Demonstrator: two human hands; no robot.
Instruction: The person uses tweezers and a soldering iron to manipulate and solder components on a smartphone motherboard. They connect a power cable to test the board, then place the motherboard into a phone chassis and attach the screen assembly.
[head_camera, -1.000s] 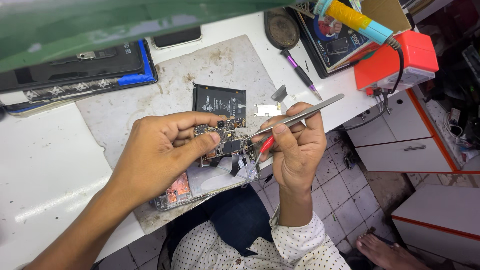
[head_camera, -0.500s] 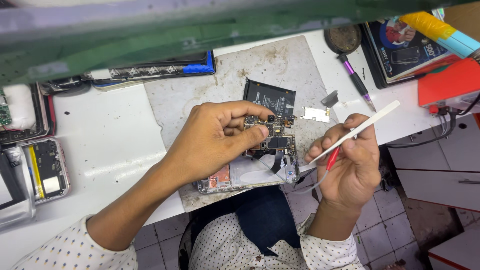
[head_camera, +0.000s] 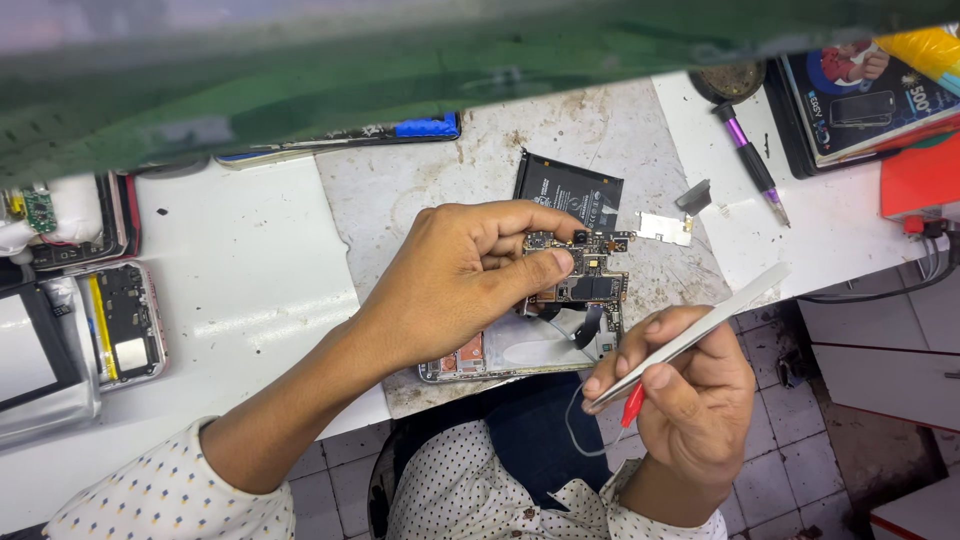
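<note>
Head view: right hand (head_camera: 690, 400) is pinching silver tweezers (head_camera: 700, 335) between thumb and fingers, closed, near the bench edge. Left hand (head_camera: 470, 275) is gripping a circuit board (head_camera: 585, 270) over an opened phone (head_camera: 520, 352) on the grey mat (head_camera: 400, 200). Farther back, a black battery (head_camera: 565, 188) is lying flat.

A blurred green band (head_camera: 400, 70) crossed the top, hiding the far surface (head_camera: 250, 260) beyond the fingers (head_camera: 520, 215). Those fingers covered part of the circuit board (head_camera: 590, 275) and the opened phone (head_camera: 520, 355) beneath. Left of them, another opened phone (head_camera: 125, 325) was too small to read, and a pale device (head_camera: 35, 365) was cut by the edge.
</note>
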